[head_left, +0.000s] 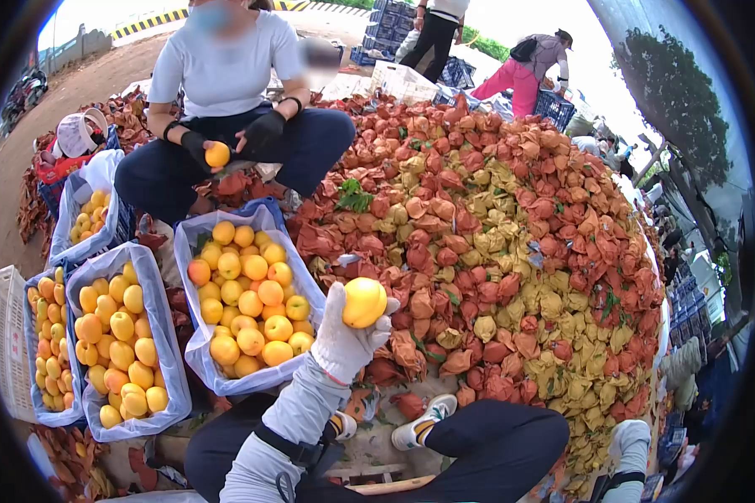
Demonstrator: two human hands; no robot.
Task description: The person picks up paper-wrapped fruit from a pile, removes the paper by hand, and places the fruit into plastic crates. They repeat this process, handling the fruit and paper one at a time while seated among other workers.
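A yellow-orange fruit (364, 303) is held up in my left hand (346, 337), which wears a white glove with its fingers wrapped round the fruit. Just left of that hand, a lined crate of fruit (309, 282) stands on the ground. My right hand (631, 438), also gloved, is low at the right edge beside my knee; its fingers cannot be made out. Behind and to the right of the held fruit spreads a large pile of red and yellow paper-wrapped pieces (478, 251).
Across from me sits a person (231, 84) in black gloves, holding a fruit (217, 154). More fruit crates (179, 381) stand at the left, by a white crate (8, 335). Two other people (432, 38) are behind the pile, near stacked blue crates (387, 29).
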